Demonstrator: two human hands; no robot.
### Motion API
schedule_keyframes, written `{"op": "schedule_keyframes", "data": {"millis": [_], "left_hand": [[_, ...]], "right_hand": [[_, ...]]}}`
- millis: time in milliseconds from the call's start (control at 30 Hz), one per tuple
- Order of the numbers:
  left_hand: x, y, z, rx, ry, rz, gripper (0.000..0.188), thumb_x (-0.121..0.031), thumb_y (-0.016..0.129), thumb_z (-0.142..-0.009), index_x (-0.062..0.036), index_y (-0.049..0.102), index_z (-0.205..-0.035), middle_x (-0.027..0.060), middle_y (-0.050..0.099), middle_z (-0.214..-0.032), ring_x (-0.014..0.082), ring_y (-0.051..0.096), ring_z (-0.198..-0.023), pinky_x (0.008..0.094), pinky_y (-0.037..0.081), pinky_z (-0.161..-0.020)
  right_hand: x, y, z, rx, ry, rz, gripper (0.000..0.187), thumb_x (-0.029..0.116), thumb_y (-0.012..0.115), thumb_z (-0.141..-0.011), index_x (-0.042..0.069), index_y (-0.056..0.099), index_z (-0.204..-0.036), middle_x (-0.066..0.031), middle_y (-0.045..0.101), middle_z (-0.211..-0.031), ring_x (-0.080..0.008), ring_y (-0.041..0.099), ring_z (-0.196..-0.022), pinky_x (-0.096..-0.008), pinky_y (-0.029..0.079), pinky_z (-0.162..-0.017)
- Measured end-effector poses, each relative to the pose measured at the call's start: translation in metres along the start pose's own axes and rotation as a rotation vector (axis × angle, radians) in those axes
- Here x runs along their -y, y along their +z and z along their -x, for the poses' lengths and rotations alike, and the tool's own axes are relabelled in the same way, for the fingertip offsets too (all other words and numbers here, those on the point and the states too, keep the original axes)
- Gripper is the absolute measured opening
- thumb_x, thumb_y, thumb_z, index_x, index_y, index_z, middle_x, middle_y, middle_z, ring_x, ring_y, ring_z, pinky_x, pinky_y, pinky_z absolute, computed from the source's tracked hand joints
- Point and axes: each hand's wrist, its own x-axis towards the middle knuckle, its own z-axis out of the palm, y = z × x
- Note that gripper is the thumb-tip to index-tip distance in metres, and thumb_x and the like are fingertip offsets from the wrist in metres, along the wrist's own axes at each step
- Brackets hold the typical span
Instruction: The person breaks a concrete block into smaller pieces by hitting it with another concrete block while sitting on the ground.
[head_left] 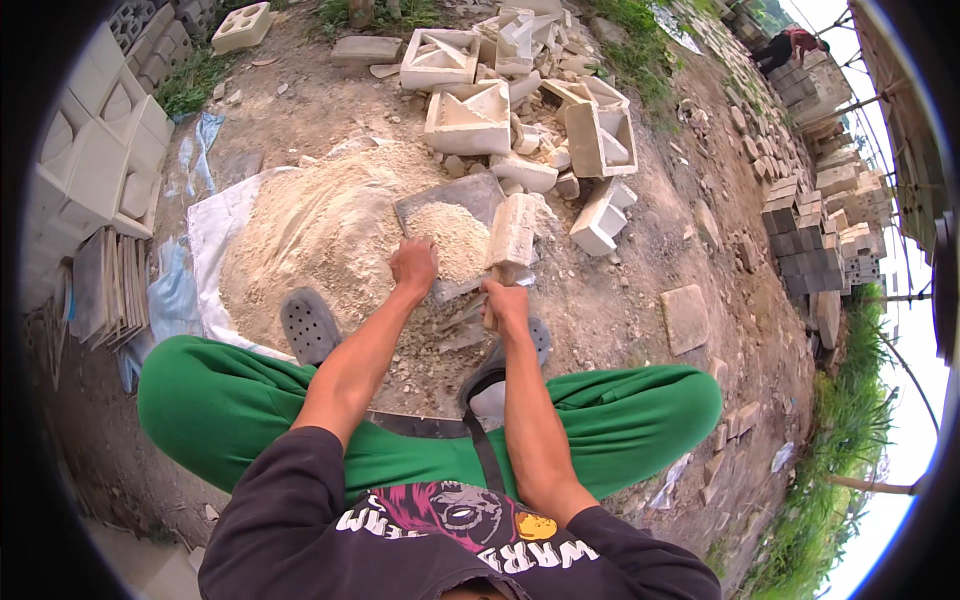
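Note:
My right hand is wrapped round the handle of a mallet. The mallet's thick, pale, dust-covered head lies beyond that hand, over the right side of a flat grey slab. Crumbled cream-coloured grit covers part of the slab. My left hand is closed at the slab's left edge, against the grit; what its fingers hold, if anything, is hidden. A large heap of pale grit spreads to the left on a white sheet.
Broken cream blocks lie piled beyond the slab. Whole patterned blocks are stacked at the left, beside leaning thin boards. A flat stone rests on the ground at right. Grey bricks stand stacked farther off, and another person bends at far right.

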Motion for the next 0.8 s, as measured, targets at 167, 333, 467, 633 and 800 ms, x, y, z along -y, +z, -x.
{"op": "schedule_keyframes", "data": {"millis": [167, 333, 467, 633, 800], "left_hand": [[-0.018, -0.009, -0.006, 0.016, 0.073, 0.203, 0.023, -0.029, 0.065, -0.09, -0.0146, 0.075, -0.106, 0.0117, 0.068, -0.1, 0.0316, 0.061, -0.103, 0.0446, 0.05, -0.091], [0.009, -0.016, -0.011, -0.166, -0.023, 0.128, 0.025, -0.025, 0.064, -0.089, -0.015, 0.073, -0.109, 0.0087, 0.065, -0.111, 0.0304, 0.058, -0.11, 0.044, 0.047, -0.094], [0.04, -0.014, -0.003, -0.2, -0.123, 0.124, 0.032, -0.022, 0.064, -0.085, -0.0135, 0.071, -0.115, 0.0102, 0.063, -0.115, 0.0319, 0.055, -0.113, 0.0434, 0.045, -0.099], [0.051, -0.006, 0.014, -0.143, -0.122, 0.175, 0.04, -0.02, 0.067, -0.082, -0.0117, 0.068, -0.121, 0.0161, 0.062, -0.115, 0.0358, 0.055, -0.113, 0.0443, 0.045, -0.101], [0.064, -0.006, 0.014, -0.089, -0.137, 0.143, 0.043, -0.018, 0.067, -0.083, -0.0087, 0.063, -0.124, 0.0161, 0.06, -0.117, 0.035, 0.054, -0.114, 0.0435, 0.046, -0.099]], "right_hand": [[0.027, -0.006, 0.02, 0.015, -0.009, 0.076, 0.034, 0.023, 0.074, -0.068, -0.009, 0.069, -0.078, -0.0146, 0.069, -0.067, -0.0221, 0.066, -0.052, -0.0362, 0.052, -0.053], [0.059, 0.002, 0.036, -0.015, -0.406, 0.041, 0.037, 0.027, 0.075, -0.071, -0.009, 0.07, -0.078, -0.0172, 0.068, -0.064, -0.0253, 0.068, -0.057, -0.0385, 0.053, -0.059], [0.081, 0.016, 0.05, 0.0, -0.543, 0.208, 0.03, 0.025, 0.072, -0.075, -0.004, 0.069, -0.074, -0.013, 0.065, -0.056, -0.0194, 0.066, -0.053, -0.0358, 0.052, -0.056], [-0.007, 0.046, 0.016, 0.044, -0.207, 0.525, 0.046, 0.032, 0.076, -0.067, -0.008, 0.071, -0.09, -0.0297, 0.071, -0.094, -0.0435, 0.07, -0.093, -0.0432, 0.056, -0.078], [-0.008, 0.045, 0.007, 0.141, -0.089, 0.568, 0.056, 0.036, 0.077, -0.064, -0.011, 0.071, -0.094, -0.0322, 0.07, -0.098, -0.0438, 0.069, -0.097, -0.0458, 0.054, -0.086]]}}
